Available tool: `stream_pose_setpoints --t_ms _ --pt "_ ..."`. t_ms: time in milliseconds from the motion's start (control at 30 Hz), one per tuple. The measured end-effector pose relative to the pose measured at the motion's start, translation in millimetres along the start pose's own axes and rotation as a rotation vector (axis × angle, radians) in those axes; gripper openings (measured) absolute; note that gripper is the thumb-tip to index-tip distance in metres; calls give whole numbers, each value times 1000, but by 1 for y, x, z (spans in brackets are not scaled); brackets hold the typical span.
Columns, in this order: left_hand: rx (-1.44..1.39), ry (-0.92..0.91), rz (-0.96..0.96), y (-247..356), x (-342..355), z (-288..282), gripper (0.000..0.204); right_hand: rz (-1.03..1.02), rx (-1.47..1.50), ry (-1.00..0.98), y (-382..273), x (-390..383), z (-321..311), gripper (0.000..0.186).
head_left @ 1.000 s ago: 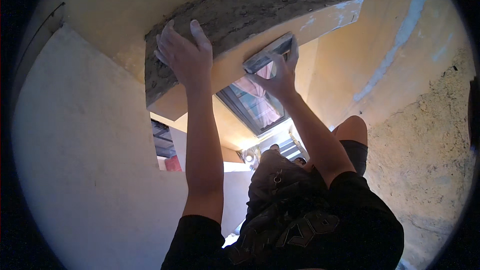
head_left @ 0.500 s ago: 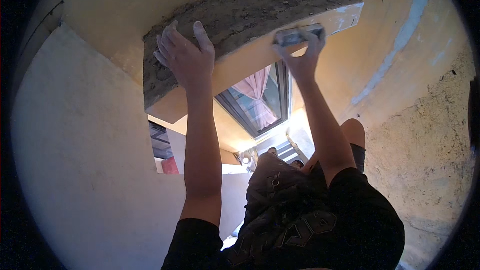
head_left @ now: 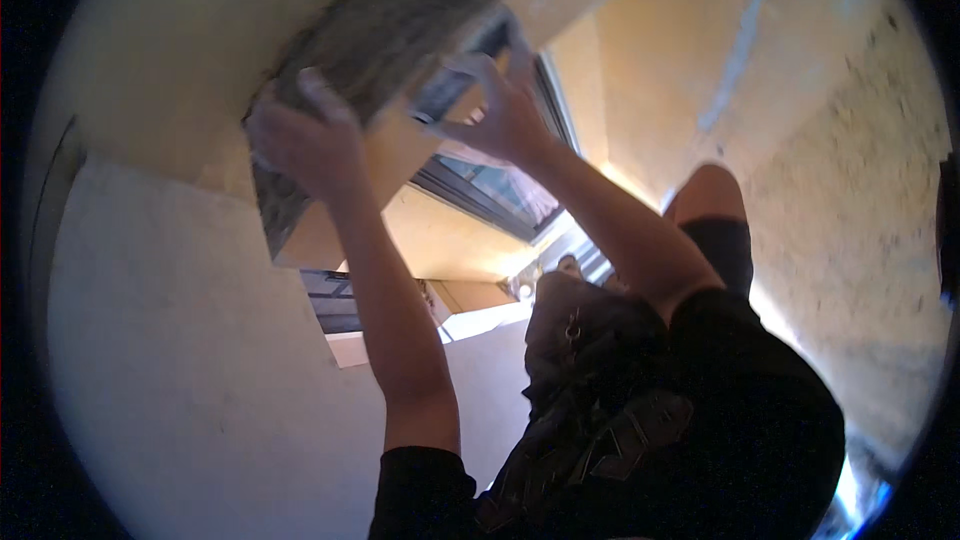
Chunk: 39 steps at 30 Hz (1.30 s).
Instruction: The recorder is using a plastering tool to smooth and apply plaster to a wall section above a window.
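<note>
A ledge (head_left: 560, 2) with a dark, rough top surface and a pale orange side face juts across the upper middle, blurred by motion. My left hand (head_left: 305, 135) rests on its left part, dusty fingers apart on the dark surface. My right hand (head_left: 490, 110) grips a grey rectangular block (head_left: 440, 90) against the side face, thumb at one end and fingers at the other.
Beyond the ledge is a framed window (head_left: 510, 195) with pink curtains. A white wall (head_left: 180, 320) fills the left, a patchy orange wall (head_left: 820, 200) the right. My bent knee (head_left: 710, 195) and slatted steps (head_left: 590, 260) show lower down.
My right hand and the block went right along the side face, then came back left. The whole view has shifted and tilted, with both hands lying farther left in it.
</note>
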<state>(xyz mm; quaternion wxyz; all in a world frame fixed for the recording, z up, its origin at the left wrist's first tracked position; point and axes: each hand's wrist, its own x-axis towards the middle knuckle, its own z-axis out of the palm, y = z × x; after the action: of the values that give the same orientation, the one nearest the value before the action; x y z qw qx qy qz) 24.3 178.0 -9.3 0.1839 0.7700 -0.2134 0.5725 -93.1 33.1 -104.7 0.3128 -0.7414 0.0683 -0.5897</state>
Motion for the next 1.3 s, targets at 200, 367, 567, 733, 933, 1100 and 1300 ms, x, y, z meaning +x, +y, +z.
stream_pose_setpoints --t_ms 200,367,567,733,933,1100,1300 --pt "7 20 12 7 -4 15 64 397 589 -20 34 2 19 70" --pt "119 -112 1 -3 3 -1 64 -86 126 -7 16 5 14 73" --pt "195 28 86 7 -5 4 65 16 -22 219 16 13 4 70" --pt "173 -45 25 -1 -4 1 68 -133 -45 -28 60 24 -19 76" --pt "151 -6 92 5 -3 4 59 -14 -37 150 49 20 -15 66" --pt "44 -48 32 14 -3 1 49 -96 -82 89 77 28 -40 75" --pt "59 -75 24 20 3 -2 46 -115 -69 152 51 18 -37 75"
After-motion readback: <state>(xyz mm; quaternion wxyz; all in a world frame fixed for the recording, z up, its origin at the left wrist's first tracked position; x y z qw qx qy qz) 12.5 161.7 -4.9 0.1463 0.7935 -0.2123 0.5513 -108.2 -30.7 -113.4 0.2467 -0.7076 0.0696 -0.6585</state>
